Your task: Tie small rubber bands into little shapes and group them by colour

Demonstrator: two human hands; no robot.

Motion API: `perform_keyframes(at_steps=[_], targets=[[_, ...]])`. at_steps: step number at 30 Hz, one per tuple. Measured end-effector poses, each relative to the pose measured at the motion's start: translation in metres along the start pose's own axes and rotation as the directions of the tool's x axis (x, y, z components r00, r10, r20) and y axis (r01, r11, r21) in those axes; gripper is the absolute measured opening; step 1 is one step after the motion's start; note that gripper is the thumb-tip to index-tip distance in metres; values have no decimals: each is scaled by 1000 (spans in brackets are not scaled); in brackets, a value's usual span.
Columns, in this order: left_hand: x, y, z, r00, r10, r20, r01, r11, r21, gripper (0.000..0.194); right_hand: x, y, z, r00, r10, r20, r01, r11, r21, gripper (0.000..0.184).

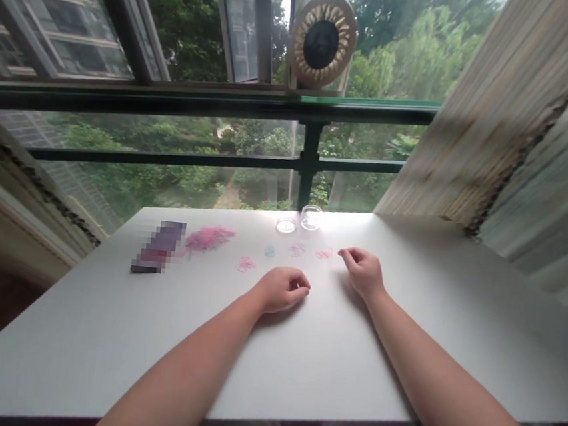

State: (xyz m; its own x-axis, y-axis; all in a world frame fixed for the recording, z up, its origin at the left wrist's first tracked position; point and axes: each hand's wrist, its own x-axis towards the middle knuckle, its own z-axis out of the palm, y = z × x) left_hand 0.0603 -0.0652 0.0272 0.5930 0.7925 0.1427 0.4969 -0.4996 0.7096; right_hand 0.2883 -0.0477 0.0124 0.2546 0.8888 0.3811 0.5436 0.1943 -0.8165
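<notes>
Pink heap (pixel 210 239) on the bench (pixel 319 370) is left; four little bunches (pixel 270 251) already lie apart. Left hand (pixel 284 290) and right hand (pixel 363 271) curl inward; whether either grip is closed on anything, nobody can tell.

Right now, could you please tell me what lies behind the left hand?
Beyond the left hand lie a small blue cluster and a small purple cluster, with clear round containers farther back. Whatever the hand covers on the white table cannot be seen.
</notes>
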Motion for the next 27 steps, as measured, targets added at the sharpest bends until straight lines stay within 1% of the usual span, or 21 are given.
perform_keyframes(at_steps=[3, 5, 9, 12, 15, 17, 19, 21, 24, 27], targets=[[0, -1, -1, 1000, 2, 7, -2, 1000, -7, 16, 0, 4, -1, 995, 39, -95, -30, 996, 87, 40], [1, -3, -1, 1000, 5, 8, -5, 1000, -18, 16, 2, 9, 0, 987, 70, -143, -52, 991, 124, 42], [1, -6, 0, 1000, -10, -9, 9, 999, -47, 22, 6, 16, 4, 976, 119, -184, -78, 974, 213, 31], [1, -7, 0, 999, -21, -26, 19, 997, -76, 25, 7, 15, 3, 980, 119, -160, -76, 965, 251, 25], [1, -7, 0, 999, -27, -39, 24, 995, -93, 25, 6, 12, 1, 988, 109, -108, -77, 962, 262, 28], [1, -7, 1, 998, -31, -57, 25, 995, -101, 24, 3, 10, -1, 993, 102, -54, -84, 960, 268, 35], [1, -8, 1, 996, -39, -80, 29, 992, -123, 23, -1, 8, -1, 995, 98, 33, -103, 952, 289, 45], [0, -10, 0, 992, -55, -115, 38, 988, -149, 24, -4, 8, -1, 985, 86, 147, -128, 944, 305, 53], [-1, -15, -6, 975, -71, -211, 44, 991, -130, 27, -8, 8, 0, 953, 27, 303, -114, 955, 272, 58], [-5, -25, -19, 933, -82, -351, 66, 996, -58, 31, -9, 7, 2, 924, -28, 382, -66, 971, 231, 57]])
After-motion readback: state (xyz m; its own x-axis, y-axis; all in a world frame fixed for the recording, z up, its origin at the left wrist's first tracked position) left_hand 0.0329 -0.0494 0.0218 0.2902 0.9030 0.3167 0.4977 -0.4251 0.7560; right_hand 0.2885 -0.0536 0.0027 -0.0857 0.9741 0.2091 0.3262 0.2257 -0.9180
